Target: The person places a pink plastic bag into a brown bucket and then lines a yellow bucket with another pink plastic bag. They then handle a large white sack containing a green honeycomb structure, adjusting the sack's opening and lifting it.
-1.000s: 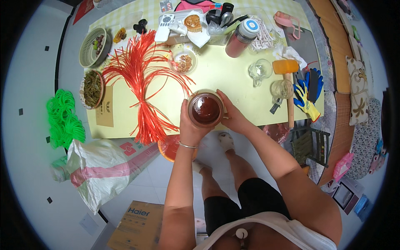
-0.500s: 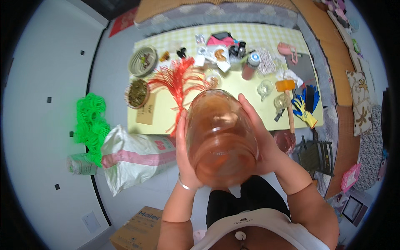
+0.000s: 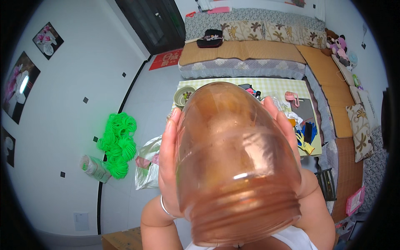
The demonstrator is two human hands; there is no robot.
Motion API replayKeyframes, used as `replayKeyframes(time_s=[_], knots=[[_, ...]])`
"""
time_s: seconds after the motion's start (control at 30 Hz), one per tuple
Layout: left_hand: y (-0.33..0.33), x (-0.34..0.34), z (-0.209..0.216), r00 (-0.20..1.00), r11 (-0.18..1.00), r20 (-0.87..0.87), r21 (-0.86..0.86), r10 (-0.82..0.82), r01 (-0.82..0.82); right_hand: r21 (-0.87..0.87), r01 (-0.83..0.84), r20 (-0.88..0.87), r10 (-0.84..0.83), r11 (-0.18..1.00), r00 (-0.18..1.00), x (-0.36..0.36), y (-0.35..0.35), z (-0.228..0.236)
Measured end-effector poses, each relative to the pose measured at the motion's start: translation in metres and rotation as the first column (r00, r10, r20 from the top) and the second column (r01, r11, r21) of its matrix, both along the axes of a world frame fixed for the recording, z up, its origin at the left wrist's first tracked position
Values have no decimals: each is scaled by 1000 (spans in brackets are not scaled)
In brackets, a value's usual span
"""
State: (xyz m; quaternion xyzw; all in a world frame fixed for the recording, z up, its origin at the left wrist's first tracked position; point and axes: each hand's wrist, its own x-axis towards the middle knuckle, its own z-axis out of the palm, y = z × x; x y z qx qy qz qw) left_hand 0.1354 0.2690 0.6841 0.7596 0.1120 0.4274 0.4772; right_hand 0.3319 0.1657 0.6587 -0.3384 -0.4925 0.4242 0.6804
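Note:
A large see-through jar (image 3: 237,158), tinted pinkish-brown, fills the middle of the head view close up. It is tilted, its ridged, threaded neck toward me and its rounded end away, over the table. My left hand (image 3: 168,156) presses flat along its left side; a silver bangle circles that wrist. On the opposite side my right hand (image 3: 286,125) holds it, fingers reaching forward along the wall. Both palms clasp the jar between them. Whether anything is inside, I cannot tell. Much of the table lies hidden behind it.
Beyond the jar, a checked-cloth table (image 3: 281,83) carries a basket (image 3: 180,96), a pink strap-like item (image 3: 292,98) and blue-yellow gloves (image 3: 306,143). Green cord bundles (image 3: 118,143) and a white sack (image 3: 146,177) lie left. A sofa (image 3: 246,52) runs behind; a folding stool (image 3: 327,183) stands right.
Both hands have raised the jar closer to me, so it looks much larger. It has tipped, bringing its threaded neck into sight. My view has lifted toward the sofa and door.

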Motion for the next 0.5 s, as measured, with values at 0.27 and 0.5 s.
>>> replayKeyframes(time_s=[0.27, 0.5], knots=[[-30, -37, 35, 961, 901, 265, -391, -85, 187, 49, -80, -96, 84, 996, 992, -29, -29, 51], [-35, -110, 92, 815, 655, 579, -623, 20, 427, 151, -160, -271, 197, 975, 942, -66, -42, 86]])
